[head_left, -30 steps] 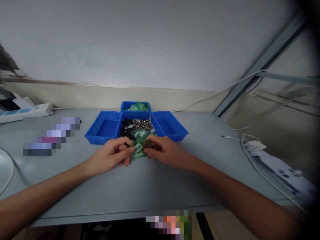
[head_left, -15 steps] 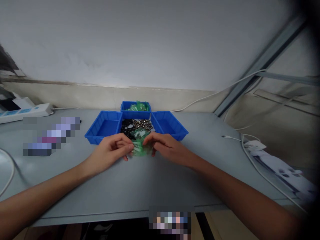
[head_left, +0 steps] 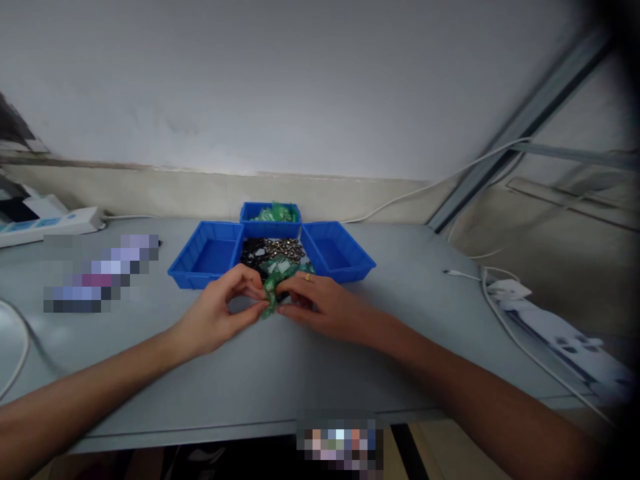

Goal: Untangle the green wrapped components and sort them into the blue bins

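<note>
A small green plastic bag (head_left: 271,293) is pinched between my two hands, bunched and upright just over the table's near side of the parts. My left hand (head_left: 223,310) grips it from the left with thumb and fingertips. From the right, my right hand (head_left: 317,300), with a ring on one finger, holds its other side. Just beyond lie black small parts (head_left: 253,252), shiny metal small parts (head_left: 285,249) and more green bags (head_left: 281,265), partly hidden by my hands. What the held bag contains is too small to tell.
Blue trays stand left (head_left: 207,250) and right (head_left: 340,250) of the parts. A rear blue tray (head_left: 270,212) holds green bags. A power strip (head_left: 55,223) lies far left, white cables (head_left: 530,340) at right. The grey table (head_left: 225,393) ends near my body.
The green bag has gone from spread flat to bunched and narrow between my fingers. My right hand has shifted slightly left and closed on it.
</note>
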Available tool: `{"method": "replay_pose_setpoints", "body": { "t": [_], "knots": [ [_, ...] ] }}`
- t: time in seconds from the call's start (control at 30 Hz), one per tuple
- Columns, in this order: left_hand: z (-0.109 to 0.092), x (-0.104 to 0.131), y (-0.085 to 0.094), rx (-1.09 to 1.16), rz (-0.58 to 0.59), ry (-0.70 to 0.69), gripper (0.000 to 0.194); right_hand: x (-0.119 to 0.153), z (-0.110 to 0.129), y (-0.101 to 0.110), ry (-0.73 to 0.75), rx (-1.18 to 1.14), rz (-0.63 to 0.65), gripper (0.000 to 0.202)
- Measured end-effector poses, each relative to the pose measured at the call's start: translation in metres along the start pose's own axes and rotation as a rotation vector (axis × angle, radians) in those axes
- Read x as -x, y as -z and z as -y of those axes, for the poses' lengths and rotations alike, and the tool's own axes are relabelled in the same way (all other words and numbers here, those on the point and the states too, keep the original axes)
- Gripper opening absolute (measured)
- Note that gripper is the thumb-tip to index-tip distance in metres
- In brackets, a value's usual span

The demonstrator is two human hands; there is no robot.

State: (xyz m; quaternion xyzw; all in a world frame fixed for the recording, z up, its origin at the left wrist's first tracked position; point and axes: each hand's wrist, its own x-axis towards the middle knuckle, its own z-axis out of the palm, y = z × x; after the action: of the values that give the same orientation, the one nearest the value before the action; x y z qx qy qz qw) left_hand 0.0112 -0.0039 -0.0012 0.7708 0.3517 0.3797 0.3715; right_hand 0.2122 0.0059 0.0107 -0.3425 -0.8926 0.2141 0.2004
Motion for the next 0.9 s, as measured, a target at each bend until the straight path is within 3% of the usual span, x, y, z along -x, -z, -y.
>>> {"method": "replay_pose_setpoints", "body": {
  "t": [0.23,0.3,0.53,0.7,0.83,0.9],
  "knots": [
    [-0.012,0.005,0.002,-0.261,0.232,-0.144,0.019,0.001,0.008,-0.001,-0.059,-0.188,0.068,0.024],
    [-0.011,0.005,0.002,-0.275,0.215,-0.157,0.020,0.001,0.007,-0.001,-0.087,-0.193,0.067,0.020],
    [0.002,0.001,0.000,-0.227,-0.013,-0.035,0.023,0.000,-0.001,0.005,-0.173,-0.354,0.100,0.021],
    [0.003,0.001,-0.001,-0.122,0.043,0.007,0.012,-0.001,-0.004,0.003,-0.215,-0.428,0.051,0.017],
    [-0.001,0.001,0.002,-0.191,0.076,0.019,0.007,-0.001,-0.005,-0.002,-0.225,-0.508,-0.061,0.043],
    [-0.003,0.000,0.003,-0.191,0.073,0.043,0.009,-0.001,-0.005,-0.002,-0.209,-0.475,-0.094,0.044]
  ]
}}
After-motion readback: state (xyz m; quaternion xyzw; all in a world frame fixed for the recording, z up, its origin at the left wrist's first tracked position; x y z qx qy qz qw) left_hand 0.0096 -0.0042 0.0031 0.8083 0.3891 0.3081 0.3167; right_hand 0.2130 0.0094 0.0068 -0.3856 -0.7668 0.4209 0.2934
